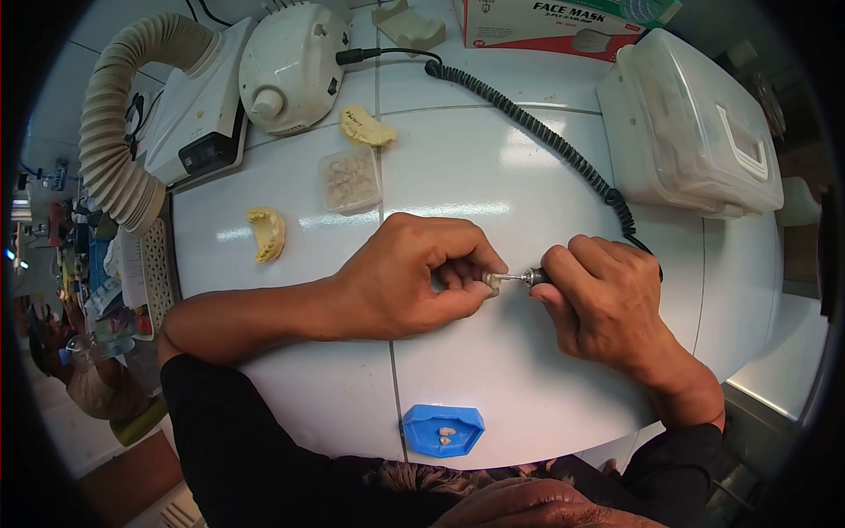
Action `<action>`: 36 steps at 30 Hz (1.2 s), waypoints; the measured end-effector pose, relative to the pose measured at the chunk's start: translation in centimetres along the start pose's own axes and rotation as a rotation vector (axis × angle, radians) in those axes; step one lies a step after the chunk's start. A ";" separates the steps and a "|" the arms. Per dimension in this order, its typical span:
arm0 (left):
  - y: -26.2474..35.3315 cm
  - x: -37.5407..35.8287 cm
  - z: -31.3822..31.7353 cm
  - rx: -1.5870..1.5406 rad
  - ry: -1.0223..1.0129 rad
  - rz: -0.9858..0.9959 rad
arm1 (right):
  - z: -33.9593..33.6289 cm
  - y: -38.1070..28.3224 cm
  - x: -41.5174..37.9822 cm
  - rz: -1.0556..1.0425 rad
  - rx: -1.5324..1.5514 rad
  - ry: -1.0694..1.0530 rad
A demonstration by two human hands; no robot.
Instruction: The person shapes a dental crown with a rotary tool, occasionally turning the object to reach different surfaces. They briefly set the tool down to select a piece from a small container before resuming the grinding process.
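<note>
My left hand (422, 273) is closed, pinching a small pale dental piece (492, 282) between thumb and fingertips. In my right hand (603, 304) is a dark rotary handpiece (536, 277), its thin metal bit pointing left and meeting the piece. A black coiled cord (537, 128) runs from the white control box (295, 66) down to behind my right hand. Nearer to me lies a blue tray (421, 437) with small pale pieces in it. Beyond my left hand is a clear container (349, 179) of small pale pieces.
Yellow dental casts (267, 235) lie at the left and beside the clear container. A white machine with a ribbed hose (110, 114) stands at the back left. A lidded plastic case (695, 128) and a face mask box (546, 26) are at the back right. Another person (97, 383) is far left.
</note>
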State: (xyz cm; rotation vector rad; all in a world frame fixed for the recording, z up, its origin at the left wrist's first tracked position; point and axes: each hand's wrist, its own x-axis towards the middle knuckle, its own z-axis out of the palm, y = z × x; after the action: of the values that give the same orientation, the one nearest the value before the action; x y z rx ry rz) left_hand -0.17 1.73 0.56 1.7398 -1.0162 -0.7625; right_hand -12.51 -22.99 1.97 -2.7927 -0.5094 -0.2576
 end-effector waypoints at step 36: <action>-0.1 0.0 -0.3 -0.053 -0.006 0.066 | -0.3 0.1 -0.1 0.001 0.020 -0.007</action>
State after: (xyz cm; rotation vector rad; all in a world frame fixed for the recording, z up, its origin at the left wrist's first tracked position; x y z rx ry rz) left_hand 0.13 1.90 0.62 1.6519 -1.0431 -0.7467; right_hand -12.63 -23.21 2.19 -2.7749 -0.5095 -0.2417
